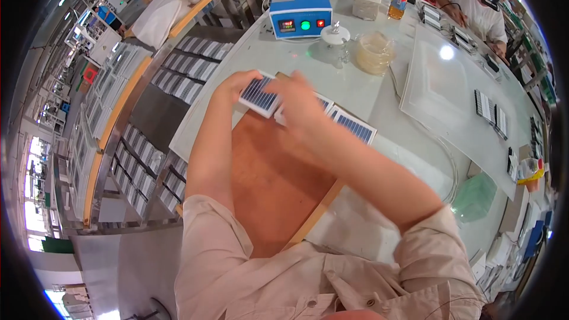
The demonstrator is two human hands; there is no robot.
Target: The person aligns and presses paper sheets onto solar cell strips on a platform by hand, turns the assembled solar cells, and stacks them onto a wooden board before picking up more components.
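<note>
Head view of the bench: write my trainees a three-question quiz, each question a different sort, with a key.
1. What colour is the box with the lit green button?
2. True or false: in the view, the bottle stands left of that box.
3. Striped panels line the far edge of the brown board. Which one is the left hand at? A) leftmost B) rightmost

Key: 1. Blue. 2. False. 3. A, the leftmost panel.
</note>
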